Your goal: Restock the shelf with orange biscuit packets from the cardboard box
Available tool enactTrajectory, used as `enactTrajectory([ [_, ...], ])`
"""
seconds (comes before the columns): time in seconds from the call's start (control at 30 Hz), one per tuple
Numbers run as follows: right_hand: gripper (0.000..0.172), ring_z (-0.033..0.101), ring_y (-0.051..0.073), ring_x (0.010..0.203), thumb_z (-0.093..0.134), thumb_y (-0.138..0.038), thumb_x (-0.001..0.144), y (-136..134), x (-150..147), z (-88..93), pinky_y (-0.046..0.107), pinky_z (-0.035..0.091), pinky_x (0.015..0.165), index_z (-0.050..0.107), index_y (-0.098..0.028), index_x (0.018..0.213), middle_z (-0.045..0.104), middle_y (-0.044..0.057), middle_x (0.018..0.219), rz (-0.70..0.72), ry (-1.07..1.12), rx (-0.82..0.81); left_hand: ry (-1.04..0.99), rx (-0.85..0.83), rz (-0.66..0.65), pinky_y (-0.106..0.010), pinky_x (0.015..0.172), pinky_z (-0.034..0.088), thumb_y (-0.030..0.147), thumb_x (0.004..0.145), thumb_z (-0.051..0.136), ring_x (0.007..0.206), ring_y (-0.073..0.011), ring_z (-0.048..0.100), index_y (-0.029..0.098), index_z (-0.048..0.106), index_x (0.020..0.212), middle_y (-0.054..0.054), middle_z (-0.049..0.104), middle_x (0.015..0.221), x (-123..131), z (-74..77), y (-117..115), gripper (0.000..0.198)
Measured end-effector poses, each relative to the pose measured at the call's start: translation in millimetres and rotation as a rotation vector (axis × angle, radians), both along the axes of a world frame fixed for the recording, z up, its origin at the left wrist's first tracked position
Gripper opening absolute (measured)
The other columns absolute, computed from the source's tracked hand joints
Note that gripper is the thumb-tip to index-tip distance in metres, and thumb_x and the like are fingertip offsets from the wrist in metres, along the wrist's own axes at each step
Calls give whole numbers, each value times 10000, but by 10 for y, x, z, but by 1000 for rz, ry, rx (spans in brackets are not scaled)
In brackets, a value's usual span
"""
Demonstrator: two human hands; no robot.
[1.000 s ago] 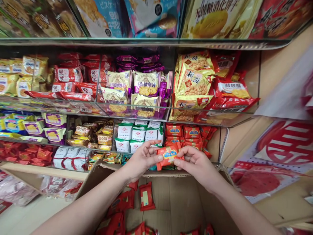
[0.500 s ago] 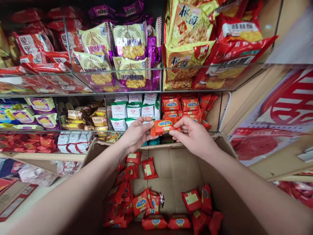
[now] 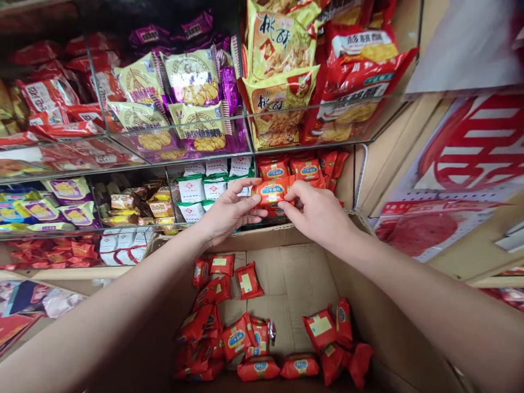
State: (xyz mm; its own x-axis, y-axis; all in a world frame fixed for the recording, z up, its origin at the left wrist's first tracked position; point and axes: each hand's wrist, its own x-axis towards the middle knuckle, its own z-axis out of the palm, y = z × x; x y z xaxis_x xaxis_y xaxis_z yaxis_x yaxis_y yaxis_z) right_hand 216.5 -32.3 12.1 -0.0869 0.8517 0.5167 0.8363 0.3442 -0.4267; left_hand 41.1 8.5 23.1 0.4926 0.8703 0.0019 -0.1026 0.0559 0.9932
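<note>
A small red biscuit packet (image 3: 272, 191) with a blue-and-gold label is held up level in front of the shelf, its label facing me. My left hand (image 3: 229, 213) pinches its left end between thumb and forefinger, the other fingers stretched below. At its right end, my right hand (image 3: 321, 213) grips with thumb and curled fingers. Right behind it, matching red packets (image 3: 305, 169) stand stacked in a shelf compartment. Below my hands, an open cardboard box (image 3: 303, 273) holds several more red packets (image 3: 249, 281), scattered mostly along its left and near sides.
White-and-green packets (image 3: 191, 190) fill the compartment to the left. Above, a clear shelf front (image 3: 184, 155) runs before larger biscuit bags (image 3: 282, 103). A wooden side panel (image 3: 376, 158) bounds the shelf on the right, with a red-and-white poster (image 3: 470, 147) beyond.
Both hands have carried the packet slightly up and toward the stacked red packets, levelling it. My view has shifted a little, so the upper shelf appears farther left.
</note>
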Motion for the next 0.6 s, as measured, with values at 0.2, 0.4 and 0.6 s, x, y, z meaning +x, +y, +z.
enactTrajectory([
  [0.2, 187, 581, 151, 649, 474, -244, 791, 68, 134, -24, 258, 399, 606, 513, -190, 966, 627, 27, 801, 0, 93, -10, -100, -139, 130, -199, 625, 514, 25, 769, 493, 656, -103, 643, 123, 584, 860, -34, 643, 749, 339, 59, 11, 162],
  [0.4, 261, 583, 158, 794, 446, -199, 802, 40, 192, -165, 275, 417, 729, 486, -178, 1059, 595, 68, 1016, 48, 28, -35, -234, -6, 278, -175, 545, 482, 23, 782, 427, 558, -78, 609, 150, 496, 835, 29, 558, 600, 700, 139, 240, 155],
  [0.6, 196, 582, 153, 762, 371, -230, 851, -2, 193, -123, 242, 373, 613, 565, -206, 853, 631, 26, 856, 16, -176, -144, -103, 114, 429, -154, 405, 402, 112, 805, 398, 456, -72, 563, 174, 422, 791, 48, 509, 606, 905, 122, 492, 69],
])
